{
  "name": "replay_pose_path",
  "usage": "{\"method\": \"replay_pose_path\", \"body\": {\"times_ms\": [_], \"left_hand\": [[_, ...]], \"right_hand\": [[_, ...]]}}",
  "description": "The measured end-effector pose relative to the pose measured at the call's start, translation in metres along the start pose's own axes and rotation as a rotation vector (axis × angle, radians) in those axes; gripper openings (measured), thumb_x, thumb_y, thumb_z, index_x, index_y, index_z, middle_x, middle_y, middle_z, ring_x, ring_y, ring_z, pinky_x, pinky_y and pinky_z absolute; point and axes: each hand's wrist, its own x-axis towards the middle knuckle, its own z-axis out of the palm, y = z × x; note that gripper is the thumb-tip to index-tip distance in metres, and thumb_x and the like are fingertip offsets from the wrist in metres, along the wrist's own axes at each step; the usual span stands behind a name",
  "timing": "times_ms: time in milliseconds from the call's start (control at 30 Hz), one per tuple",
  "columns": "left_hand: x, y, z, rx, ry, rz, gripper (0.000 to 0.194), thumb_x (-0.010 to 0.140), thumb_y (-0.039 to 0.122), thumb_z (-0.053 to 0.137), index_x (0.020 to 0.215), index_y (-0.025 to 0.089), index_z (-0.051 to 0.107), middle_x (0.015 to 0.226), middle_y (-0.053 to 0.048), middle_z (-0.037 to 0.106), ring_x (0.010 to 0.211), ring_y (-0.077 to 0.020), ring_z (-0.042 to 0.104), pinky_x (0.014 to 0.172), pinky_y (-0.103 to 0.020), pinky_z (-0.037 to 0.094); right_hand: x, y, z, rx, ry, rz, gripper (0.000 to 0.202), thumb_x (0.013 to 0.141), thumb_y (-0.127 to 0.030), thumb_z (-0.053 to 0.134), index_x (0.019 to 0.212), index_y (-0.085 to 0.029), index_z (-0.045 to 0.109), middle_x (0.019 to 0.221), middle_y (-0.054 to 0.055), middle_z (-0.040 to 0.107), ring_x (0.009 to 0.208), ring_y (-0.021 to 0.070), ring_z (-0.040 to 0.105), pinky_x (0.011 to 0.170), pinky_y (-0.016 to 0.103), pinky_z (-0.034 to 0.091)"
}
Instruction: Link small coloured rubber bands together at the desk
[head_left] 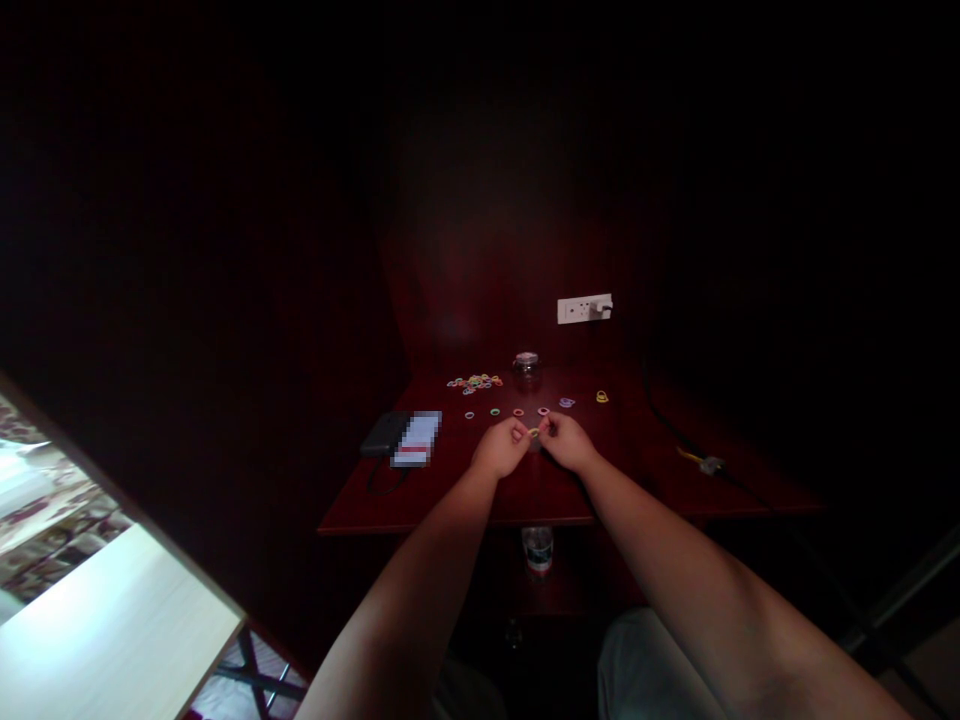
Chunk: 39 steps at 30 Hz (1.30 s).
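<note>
My left hand (507, 445) and my right hand (566, 440) meet over the dark red table (450, 500), fingertips closed on a small yellow band (534, 433) between them. Just beyond my hands runs a row of small rings: a pale one (469, 415), a green one (495, 412), a red one (518, 412) and a pink one (544, 411). Farther right lie purple bands (567, 403) and yellow bands (601, 397). A loose pile of colourful bands (480, 383) is at the back left, beside a clear jar (527, 366).
A lit phone (417, 438) and a black device (385, 434) with a cable lie at the left. At the right is a cable with a connector (711, 465). A wall socket (584, 309) holds a plug. Below the tabletop stands a bottle (538, 550).
</note>
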Motion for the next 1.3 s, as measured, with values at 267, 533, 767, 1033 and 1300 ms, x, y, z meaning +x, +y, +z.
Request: {"method": "replay_pose_path", "body": {"times_ms": [267, 533, 767, 1033, 1300], "left_hand": [[0.0002, -0.0016, 0.0009, 0.003, 0.001, 0.003, 0.015, 0.079, 0.030, 0.053, 0.080, 0.016, 0.058, 0.071, -0.001, 0.063, 0.062, -0.0096, 0.056, 0.062, -0.020, 0.044], [0.0008, -0.0022, 0.0016, -0.003, 0.005, 0.008, 0.014, 0.078, 0.029, 0.054, 0.080, 0.016, 0.059, 0.071, -0.001, 0.063, 0.063, -0.0099, 0.057, 0.063, -0.021, 0.045], [0.0003, -0.0026, 0.0020, -0.016, -0.001, 0.025, 0.015, 0.079, 0.030, 0.053, 0.080, 0.016, 0.057, 0.071, -0.001, 0.064, 0.064, -0.0098, 0.057, 0.062, -0.021, 0.045], [-0.0004, -0.0025, 0.0018, -0.031, -0.015, 0.024, 0.014, 0.078, 0.029, 0.054, 0.082, 0.016, 0.058, 0.073, -0.001, 0.065, 0.064, -0.0093, 0.058, 0.062, -0.020, 0.045], [0.0003, -0.0030, 0.0019, -0.023, -0.007, 0.028, 0.012, 0.078, 0.028, 0.053, 0.080, 0.017, 0.057, 0.072, -0.001, 0.064, 0.063, -0.0099, 0.058, 0.061, -0.020, 0.045]], "right_hand": [[-0.0003, -0.0021, -0.0001, 0.049, -0.009, -0.046, 0.005, 0.066, -0.022, 0.050, 0.064, -0.018, 0.049, 0.059, -0.003, 0.049, 0.055, 0.0103, 0.045, 0.054, 0.021, 0.035], [-0.0009, -0.0021, -0.0013, 0.080, 0.008, -0.079, 0.005, 0.064, -0.022, 0.051, 0.063, -0.018, 0.049, 0.060, -0.003, 0.049, 0.057, 0.0109, 0.044, 0.056, 0.022, 0.035], [-0.0003, -0.0023, -0.0003, 0.092, 0.030, -0.067, 0.004, 0.064, -0.019, 0.050, 0.066, -0.017, 0.052, 0.062, -0.003, 0.052, 0.056, 0.0108, 0.045, 0.056, 0.022, 0.036], [0.0005, -0.0001, -0.0001, 0.073, -0.040, -0.021, 0.016, 0.071, -0.026, 0.052, 0.073, -0.015, 0.064, 0.063, 0.001, 0.060, 0.057, 0.0129, 0.051, 0.056, 0.024, 0.038], [0.0007, -0.0002, -0.0007, 0.048, -0.025, -0.028, 0.011, 0.070, -0.024, 0.052, 0.069, -0.015, 0.059, 0.064, 0.001, 0.058, 0.060, 0.0129, 0.051, 0.059, 0.023, 0.039]]}}
